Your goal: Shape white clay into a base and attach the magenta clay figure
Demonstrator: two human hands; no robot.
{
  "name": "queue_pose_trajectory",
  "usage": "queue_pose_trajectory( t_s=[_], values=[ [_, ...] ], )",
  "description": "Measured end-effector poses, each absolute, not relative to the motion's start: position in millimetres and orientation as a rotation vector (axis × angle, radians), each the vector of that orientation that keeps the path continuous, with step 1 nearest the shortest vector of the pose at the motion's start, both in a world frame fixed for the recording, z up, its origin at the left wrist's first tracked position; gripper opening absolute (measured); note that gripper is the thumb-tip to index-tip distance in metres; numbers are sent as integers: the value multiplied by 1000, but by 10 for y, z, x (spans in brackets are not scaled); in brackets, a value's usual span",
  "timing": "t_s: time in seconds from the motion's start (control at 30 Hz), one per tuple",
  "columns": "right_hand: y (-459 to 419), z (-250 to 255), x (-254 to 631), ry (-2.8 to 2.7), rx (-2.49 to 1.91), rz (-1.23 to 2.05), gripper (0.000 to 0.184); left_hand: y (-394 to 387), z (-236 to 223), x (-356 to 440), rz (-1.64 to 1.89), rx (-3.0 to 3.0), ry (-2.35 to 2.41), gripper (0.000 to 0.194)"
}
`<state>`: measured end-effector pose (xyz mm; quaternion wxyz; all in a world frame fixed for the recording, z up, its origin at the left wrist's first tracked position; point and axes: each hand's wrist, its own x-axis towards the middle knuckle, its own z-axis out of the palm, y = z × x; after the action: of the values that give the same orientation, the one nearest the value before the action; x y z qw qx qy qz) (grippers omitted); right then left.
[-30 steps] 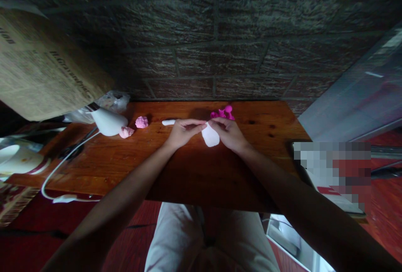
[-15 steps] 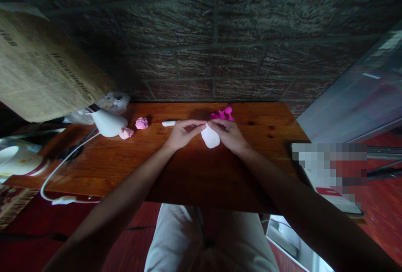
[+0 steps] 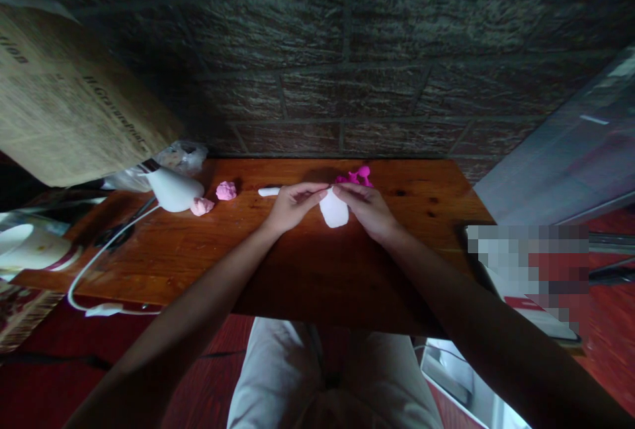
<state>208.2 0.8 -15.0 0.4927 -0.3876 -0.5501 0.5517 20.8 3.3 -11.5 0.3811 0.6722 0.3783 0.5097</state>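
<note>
Between my hands hangs a flat white piece of modelling clay (image 3: 334, 209), thin and rounded at its lower end. My left hand (image 3: 296, 206) pinches its upper edge between thumb and fingers. At the same edge, on the right, my right hand (image 3: 366, 207) grips it with the thumb in front. Just behind the right hand lie bright magenta shapes (image 3: 364, 173), partly hidden by the fingers. A white stick-like piece (image 3: 268, 192) rests beside my left hand, its right end hidden. Farther left are a pink clay lump (image 3: 226, 191) and a paler pink lump (image 3: 202, 205).
A lamp with a white base (image 3: 173, 189) and printed shade (image 3: 84, 98) stands on the wooden table (image 3: 198, 250), its white cord (image 3: 86, 275) trailing over the front edge. A white cup (image 3: 37, 247) is at far left. Behind runs a stone-patterned wall (image 3: 307, 92).
The camera view has shifted slightly. Both hands keep their pinch on the white clay's upper edge, and the sheet hangs a little straighter.
</note>
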Motion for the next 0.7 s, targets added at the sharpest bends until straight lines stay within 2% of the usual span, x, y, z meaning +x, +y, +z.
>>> queue_pose_trajectory(
  t_s=[0.13, 0.4, 0.57, 0.7],
  values=[
    [22, -176, 2096, -1342, -930, 1383, 39, 61, -117, 177, 1339, 1623, 1056, 32],
    [12, -196, 2087, -1435, -906, 1369, 29, 40, -109, 200, 1263, 1700, 989, 31],
    [24, -203, 2085, -1442, -901, 1362, 33, 38, -120, 202, 1303, 1721, 990, 33],
    [25, -206, 2087, -1450, -887, 1373, 34, 35, -108, 192, 1297, 1740, 1020, 27]
  ],
)
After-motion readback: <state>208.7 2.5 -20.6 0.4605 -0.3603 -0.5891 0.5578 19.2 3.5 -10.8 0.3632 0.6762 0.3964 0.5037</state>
